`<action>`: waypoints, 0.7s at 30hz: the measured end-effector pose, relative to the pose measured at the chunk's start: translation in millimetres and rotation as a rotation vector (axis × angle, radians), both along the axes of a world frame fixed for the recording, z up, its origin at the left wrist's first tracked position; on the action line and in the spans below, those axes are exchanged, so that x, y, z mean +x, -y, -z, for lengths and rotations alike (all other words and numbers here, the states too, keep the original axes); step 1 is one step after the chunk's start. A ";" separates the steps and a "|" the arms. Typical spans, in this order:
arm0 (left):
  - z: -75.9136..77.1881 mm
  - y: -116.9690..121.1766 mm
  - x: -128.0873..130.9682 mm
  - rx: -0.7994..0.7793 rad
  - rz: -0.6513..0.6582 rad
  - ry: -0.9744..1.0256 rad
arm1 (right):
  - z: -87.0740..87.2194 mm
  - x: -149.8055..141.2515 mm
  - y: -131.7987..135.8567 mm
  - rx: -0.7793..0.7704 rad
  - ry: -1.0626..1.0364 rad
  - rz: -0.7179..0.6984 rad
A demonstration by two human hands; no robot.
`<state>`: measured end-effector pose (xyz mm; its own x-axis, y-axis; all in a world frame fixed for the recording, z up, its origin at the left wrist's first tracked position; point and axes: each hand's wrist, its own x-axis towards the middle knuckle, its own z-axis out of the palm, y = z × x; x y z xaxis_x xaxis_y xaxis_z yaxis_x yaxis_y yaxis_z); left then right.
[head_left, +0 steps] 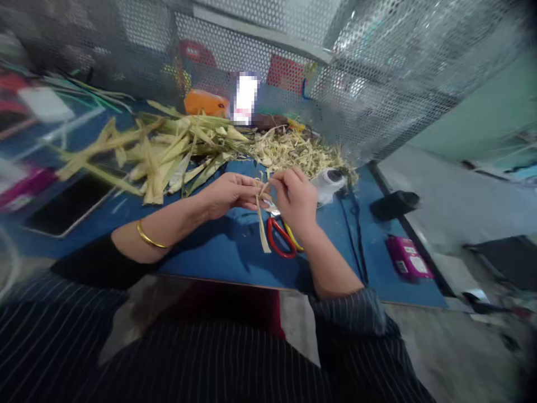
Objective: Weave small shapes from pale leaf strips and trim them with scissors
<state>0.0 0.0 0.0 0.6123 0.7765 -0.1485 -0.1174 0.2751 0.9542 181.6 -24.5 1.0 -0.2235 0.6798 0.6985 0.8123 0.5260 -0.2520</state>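
Between my two hands is a pale strip of dried husk (263, 230), looped near the fingertips with one end hanging down. My left hand (230, 196) pinches the strip from the left, its fingers pointing right. Curled fingers of my right hand (297, 200) grip the loop from the other side. Just below lie scissors (282, 239) with one red and one yellow handle, their blades partly covered by my hands. A white spool of thread (329, 186) lies right behind my right hand.
Long dried husks (168, 151) and a heap of shredded strips (293, 148) cover the back of the blue table (218, 252). A dark phone (75, 204) lies at left. At right are a black cylinder (394, 205), a magenta packet (408, 257) and dark cords (356, 235). Perforated metal panels (268, 39) stand behind.
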 end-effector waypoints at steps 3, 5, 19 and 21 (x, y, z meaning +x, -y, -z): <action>-1.8 2.4 -0.5 0.023 0.055 -0.013 | 0.5 1.2 -0.8 -0.028 0.014 0.039; -2.7 4.0 -0.4 0.057 0.064 -0.047 | 1.5 1.6 -1.5 -0.038 0.014 0.054; -5.0 4.5 0.9 0.032 -0.124 -0.120 | 1.7 6.7 -3.1 0.140 -0.195 0.056; -6.2 2.5 0.4 0.018 -0.186 -0.112 | 0.6 8.1 -0.9 0.091 -0.232 0.012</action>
<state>0.4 -2.5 6.2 0.4384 0.8779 -0.1926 -0.0570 0.2410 0.9688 189.6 -23.6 0.4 -0.0424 0.6135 0.7886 0.7449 0.5454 -0.3842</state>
